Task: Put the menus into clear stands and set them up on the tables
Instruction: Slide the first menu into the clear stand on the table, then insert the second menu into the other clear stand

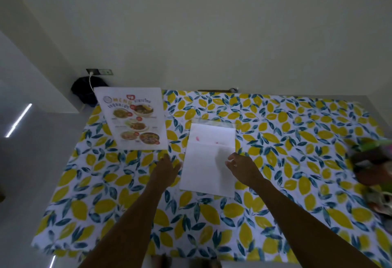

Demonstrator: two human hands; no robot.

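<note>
A printed menu (135, 119) with food photos stands upright in its clear stand, on the desk's far left part. Just right of it, a second sheet (209, 159) lies flat, blank white side up, its far end tucked in a clear stand (213, 122).

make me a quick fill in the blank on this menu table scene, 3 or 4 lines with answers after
1. The tablecloth is printed with yellow ____ and blue-green leaves.
2. The colour menu showing dishes of food stands to the ____ of the white sheet.
3. The right hand touches the white sheet's ____ edge.
4. The left hand rests on the tablecloth, holding ____.

Missing words: lemons; left; right; nothing
</note>
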